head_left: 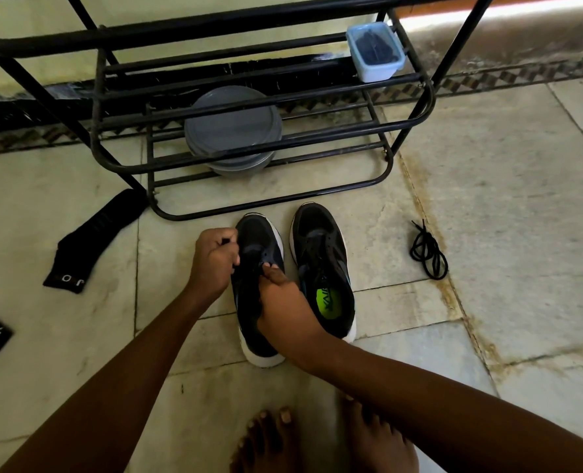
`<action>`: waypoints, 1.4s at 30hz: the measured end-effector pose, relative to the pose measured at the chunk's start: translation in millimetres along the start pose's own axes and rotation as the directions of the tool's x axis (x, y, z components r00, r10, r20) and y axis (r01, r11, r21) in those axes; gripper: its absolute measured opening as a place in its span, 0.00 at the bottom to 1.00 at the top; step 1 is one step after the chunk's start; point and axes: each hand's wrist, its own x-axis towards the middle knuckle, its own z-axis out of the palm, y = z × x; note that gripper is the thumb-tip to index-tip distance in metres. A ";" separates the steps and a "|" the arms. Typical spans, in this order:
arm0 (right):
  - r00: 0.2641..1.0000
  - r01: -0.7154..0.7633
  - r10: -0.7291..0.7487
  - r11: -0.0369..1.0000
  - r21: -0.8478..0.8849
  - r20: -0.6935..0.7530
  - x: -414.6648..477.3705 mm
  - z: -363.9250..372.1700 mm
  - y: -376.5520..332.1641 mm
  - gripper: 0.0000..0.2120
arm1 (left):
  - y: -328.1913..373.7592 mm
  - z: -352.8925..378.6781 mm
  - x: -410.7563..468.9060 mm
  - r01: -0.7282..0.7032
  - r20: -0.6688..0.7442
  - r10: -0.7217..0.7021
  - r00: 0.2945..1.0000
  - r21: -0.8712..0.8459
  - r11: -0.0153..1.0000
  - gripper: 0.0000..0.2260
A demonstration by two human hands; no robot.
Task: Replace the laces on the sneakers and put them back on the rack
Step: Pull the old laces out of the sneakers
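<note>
Feet (269, 445), sock (95, 240) left, loose lace (428, 250) right, rack (96, 97) beyond sneakers (321, 254)

**Both hands forward, fingers curled**

The bare left arm reaches forward from the lower left, almost straight. The left hand (215, 261) is closed in a loose fist, thumb and forefinger pinching a dark lace (227, 240) end. The right arm comes in from the lower right, passing over the bare feet (268, 442). The right hand (283, 303) bends down at the wrist, its fingertips (270, 266) pinching the lacing of a sneaker (259, 238). The hands are near each other, not touching.
</note>
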 end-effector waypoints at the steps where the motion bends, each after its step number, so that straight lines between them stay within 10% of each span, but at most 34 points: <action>1: 1.000 -0.001 0.001 1.000 -0.006 0.000 0.3 0.9 0.3 0.24 | 0.0 0.7 0.2 -0.024 0.010 0.023 1.000 0.022 0.999 0.08; 7: 0.999 -0.006 0.007 0.999 -0.039 0.034 -0.8 4.8 2.1 0.32 | 7.4 2.5 9.7 0.219 -0.141 -0.207 0.968 0.071 0.973 0.09; 14: 0.999 0.035 -0.034 0.998 -0.050 0.020 0.8 5.2 0.4 0.28 | 30.3 -16.4 24.3 0.644 -0.054 -0.642 0.765 0.070 0.762 0.13; 23: 0.961 0.054 0.043 0.940 0.338 -0.274 -26.3 -63.9 -14.4 0.29 | 68.4 11.1 17.0 0.567 0.175 -0.543 0.822 -0.348 0.747 0.13; 28: 0.946 0.016 0.129 0.898 0.440 -0.297 -29.9 -97.9 14.2 0.26 | 97.4 54.8 23.8 0.502 0.218 -0.454 0.864 -0.296 0.813 0.15; 35: 0.893 -0.077 0.433 0.412 0.908 -0.121 -43.4 -129.6 79.6 0.21 | 128.8 150.2 34.7 0.463 0.270 -0.396 0.878 -0.265 0.846 0.09; 42: 0.819 -0.138 0.568 0.050 0.989 0.086 -64.9 -139.2 134.1 0.17 | 120.3 203.4 26.6 0.566 0.429 -0.410 0.805 -0.349 0.747 0.07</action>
